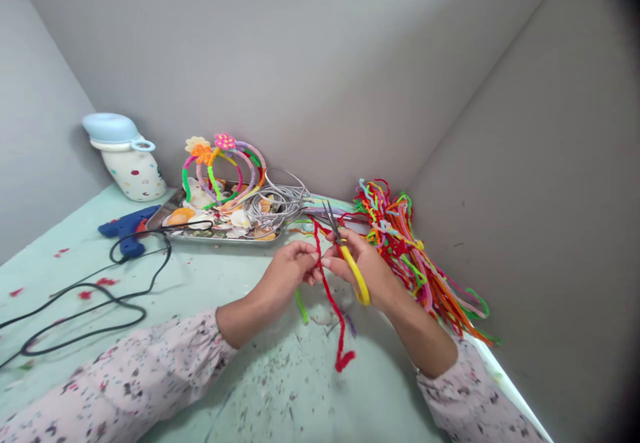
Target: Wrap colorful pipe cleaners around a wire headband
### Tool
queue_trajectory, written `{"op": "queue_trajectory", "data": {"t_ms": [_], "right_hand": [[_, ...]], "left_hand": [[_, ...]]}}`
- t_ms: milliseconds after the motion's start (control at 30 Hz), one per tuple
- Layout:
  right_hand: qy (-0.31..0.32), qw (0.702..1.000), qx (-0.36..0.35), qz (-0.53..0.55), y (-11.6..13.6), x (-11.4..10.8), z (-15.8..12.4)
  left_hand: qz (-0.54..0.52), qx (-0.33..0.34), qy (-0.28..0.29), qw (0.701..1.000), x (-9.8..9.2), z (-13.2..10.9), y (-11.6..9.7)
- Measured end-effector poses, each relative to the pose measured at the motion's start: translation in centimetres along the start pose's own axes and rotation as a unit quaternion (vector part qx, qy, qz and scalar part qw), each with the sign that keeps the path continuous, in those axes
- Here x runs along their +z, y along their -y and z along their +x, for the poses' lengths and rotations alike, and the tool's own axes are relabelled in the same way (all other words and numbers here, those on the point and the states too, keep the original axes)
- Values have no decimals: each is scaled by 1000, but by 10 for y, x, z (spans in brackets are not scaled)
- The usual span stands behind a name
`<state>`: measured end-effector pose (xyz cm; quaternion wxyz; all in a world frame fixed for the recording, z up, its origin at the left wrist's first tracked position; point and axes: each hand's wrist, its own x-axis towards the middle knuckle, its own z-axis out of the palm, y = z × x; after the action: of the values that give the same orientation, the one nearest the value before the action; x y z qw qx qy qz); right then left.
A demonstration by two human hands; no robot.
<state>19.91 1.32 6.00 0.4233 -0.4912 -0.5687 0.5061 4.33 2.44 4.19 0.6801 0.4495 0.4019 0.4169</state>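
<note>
A red pipe cleaner (327, 288) hangs between my two hands, bent into a hook at its lower end. My left hand (295, 263) pinches it near its upper part. Close beside, my right hand (361, 264) holds yellow-handled scissors (356, 273), with the dark blades pointing up and away from me. The right thumb and fingertips come close to the red pipe cleaner; I cannot tell whether they grip it. Below the hands, a short green pipe cleaner piece (301, 306) and a purple piece (351, 325) lie on the table.
A large pile of coloured pipe cleaners (400, 243) lies at the right by the wall. Behind my hands stands a metal tray (240, 238) with shells, wire rings (283, 203) and flowered hoops (220, 170). Leftward are a blue glue gun (129, 226), its black cord (125, 304) and a bottle (131, 163).
</note>
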Motion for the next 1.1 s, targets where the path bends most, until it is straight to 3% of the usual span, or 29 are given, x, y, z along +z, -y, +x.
{"op": "queue_trajectory", "data": {"t_ms": [200, 433, 1100], "right_hand": [[-53, 999, 6, 4, -6, 0, 5], [-78, 997, 15, 2, -5, -2, 5], [-96, 989, -30, 107, -13, -9, 4]], "left_hand": [[26, -27, 44, 998, 2, -1, 1], [-27, -79, 129, 988, 0, -4, 6], [-15, -63, 105, 992, 2, -6, -2]]}}
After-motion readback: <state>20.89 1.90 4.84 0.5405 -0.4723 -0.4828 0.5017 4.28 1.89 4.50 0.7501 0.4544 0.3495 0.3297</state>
